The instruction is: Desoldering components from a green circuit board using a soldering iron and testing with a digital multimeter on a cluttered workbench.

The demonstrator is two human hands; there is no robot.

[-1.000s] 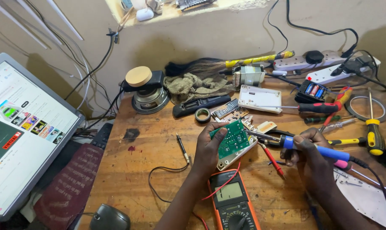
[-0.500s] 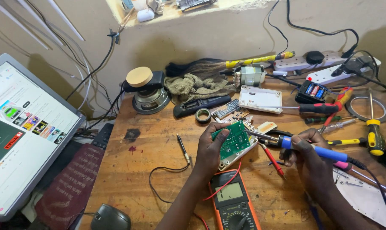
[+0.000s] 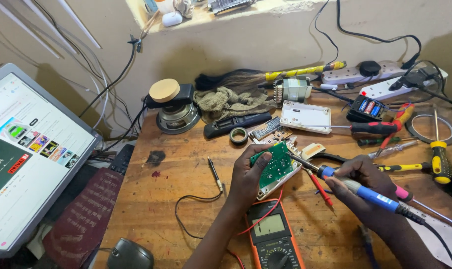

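Wooden desk point(image 3: 186, 189) is full of tools. Left hand point(image 3: 248, 172) fingers wrap around the green board point(image 3: 272, 164), tilted up. Right hand point(image 3: 360, 182) fingers grip the blue soldering iron point(image 3: 370, 194), its tip touching the board's edge.

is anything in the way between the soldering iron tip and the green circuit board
Nothing visible blocks it. The right hand holds the blue soldering iron with its tip at the right edge of the green circuit board, which the left hand tilts up. The red probe lies below that path, on the table.
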